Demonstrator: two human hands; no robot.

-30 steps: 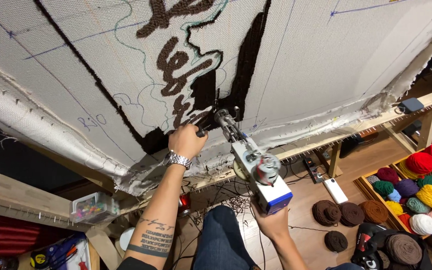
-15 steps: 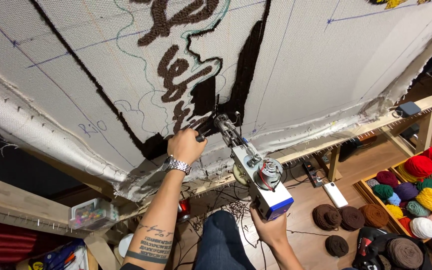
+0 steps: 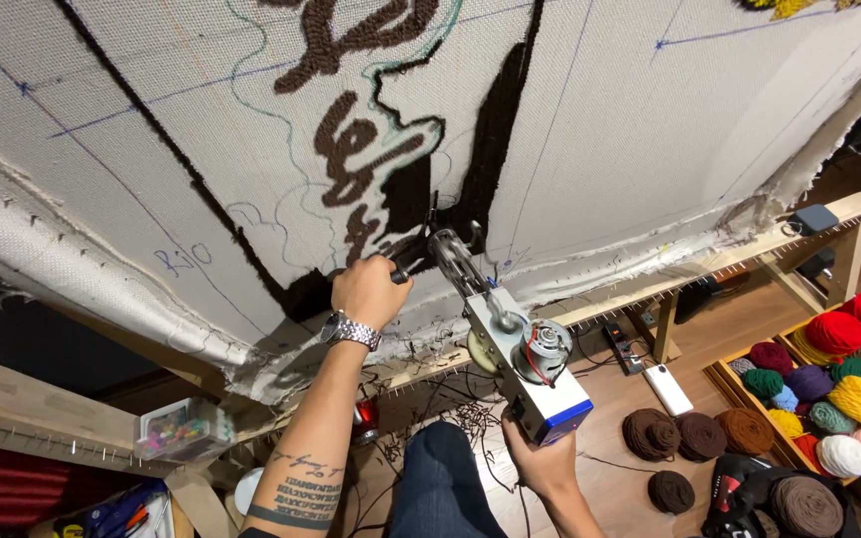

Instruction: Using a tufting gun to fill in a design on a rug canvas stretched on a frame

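A tufting gun (image 3: 510, 344) with a blue base and a grey motor points up at a white cloth (image 3: 151, 130) stretched on a wooden frame (image 3: 710, 264). Its needle tip touches the cloth beside dark brown tufted patches (image 3: 490, 130). My left hand (image 3: 369, 291), with a metal watch on the wrist, grips the gun's front handle near the cloth. My right hand (image 3: 542, 463) holds the rear grip under the blue base. Green and blue drawn outlines cross the cloth.
A wooden crate of coloured yarn balls (image 3: 834, 384) stands at the right, with brown yarn cones (image 3: 700, 433) on the floor beside it. A power strip (image 3: 618, 347) lies under the frame. A clear box of small coloured items (image 3: 176, 428) sits on a lower-left ledge. My knee (image 3: 440, 478) is below.
The gun and both hands have shifted slightly up along the brown patch on the cloth. The view has tilted a little.
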